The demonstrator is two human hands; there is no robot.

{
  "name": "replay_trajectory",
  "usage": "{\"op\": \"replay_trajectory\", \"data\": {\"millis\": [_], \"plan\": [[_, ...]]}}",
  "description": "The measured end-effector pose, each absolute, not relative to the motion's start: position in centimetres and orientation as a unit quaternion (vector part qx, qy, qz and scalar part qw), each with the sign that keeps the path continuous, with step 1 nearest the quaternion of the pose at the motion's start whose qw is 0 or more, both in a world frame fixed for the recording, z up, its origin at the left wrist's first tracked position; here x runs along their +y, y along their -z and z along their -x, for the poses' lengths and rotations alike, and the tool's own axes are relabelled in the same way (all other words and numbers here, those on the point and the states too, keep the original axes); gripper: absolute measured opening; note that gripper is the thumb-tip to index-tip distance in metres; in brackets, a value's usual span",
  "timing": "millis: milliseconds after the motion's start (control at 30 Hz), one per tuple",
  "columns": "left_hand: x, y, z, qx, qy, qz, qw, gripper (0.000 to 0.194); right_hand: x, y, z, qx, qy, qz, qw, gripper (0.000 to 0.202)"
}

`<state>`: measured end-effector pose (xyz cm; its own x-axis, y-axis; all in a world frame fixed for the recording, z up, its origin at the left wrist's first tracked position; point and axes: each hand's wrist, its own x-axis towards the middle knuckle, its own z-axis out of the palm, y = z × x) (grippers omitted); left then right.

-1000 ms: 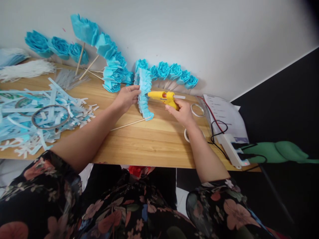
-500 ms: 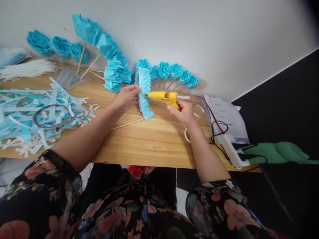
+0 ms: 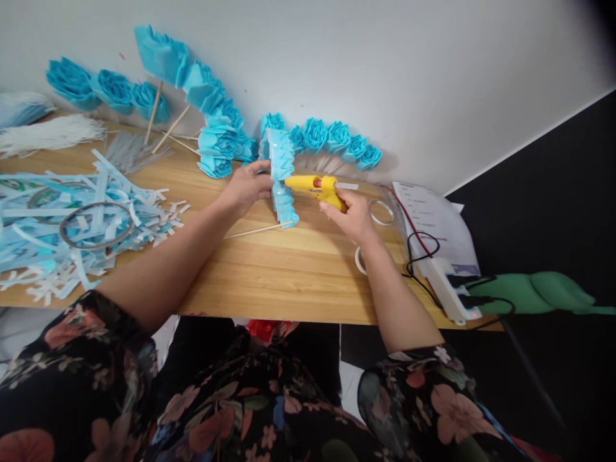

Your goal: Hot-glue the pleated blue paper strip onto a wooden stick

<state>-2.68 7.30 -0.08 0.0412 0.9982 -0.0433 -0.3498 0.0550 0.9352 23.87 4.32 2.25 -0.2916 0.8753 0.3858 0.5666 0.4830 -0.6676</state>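
My right hand (image 3: 353, 215) is closed round the handle of a yellow glue gun (image 3: 312, 184), with a clear glue stick out of its back end. The nozzle points left and meets the edge of a pleated light-blue paper strip (image 3: 283, 157). That strip stands upright off the table, and my left hand (image 3: 248, 187) grips it from the left side, the fingertips partly hidden behind it. At the strip's lower end lies a thin wooden stick (image 3: 255, 231), its tip against the paper.
Blue paper flowers (image 3: 315, 135) lean along the wall, several on sticks (image 3: 171, 128). Cut paper strips and a tape ring (image 3: 96, 226) are heaped at left. Tape rolls (image 3: 382, 212), papers (image 3: 433, 218) and a power strip (image 3: 450, 292) with cables lie at right.
My left fingers have shifted a little on the paper strip, and the strip's lower end with the stick tip has moved slightly. The glue gun stays at the strip's edge.
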Motion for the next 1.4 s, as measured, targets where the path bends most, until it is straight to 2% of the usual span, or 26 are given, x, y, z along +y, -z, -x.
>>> {"op": "replay_trajectory", "data": {"millis": [167, 367, 633, 1033, 1400], "plan": [[7.4, 0.2, 2.7, 0.416, -0.575, -0.392, 0.585, 0.046, 4.6, -2.3, -24.2, -0.775, -0.203, 0.465, 0.377, 0.034], [7.2, 0.0, 2.6, 0.414, -0.579, -0.386, 0.586, 0.043, 4.6, -2.2, -24.3, -0.77, -0.231, 0.453, 0.386, 0.039], [7.3, 0.2, 2.9, 0.408, -0.576, -0.391, 0.591, 0.041, 4.5, -2.2, -24.1, -0.773, -0.199, 0.466, 0.382, 0.035], [7.3, -0.1, 2.6, 0.416, -0.584, -0.364, 0.594, 0.034, 4.6, -2.2, -24.2, -0.781, -0.212, 0.459, 0.367, 0.036], [7.9, 0.9, 3.1, 0.394, -0.563, -0.393, 0.611, 0.067, 4.8, -2.1, -24.4, -0.775, -0.227, 0.453, 0.378, 0.04]]}}
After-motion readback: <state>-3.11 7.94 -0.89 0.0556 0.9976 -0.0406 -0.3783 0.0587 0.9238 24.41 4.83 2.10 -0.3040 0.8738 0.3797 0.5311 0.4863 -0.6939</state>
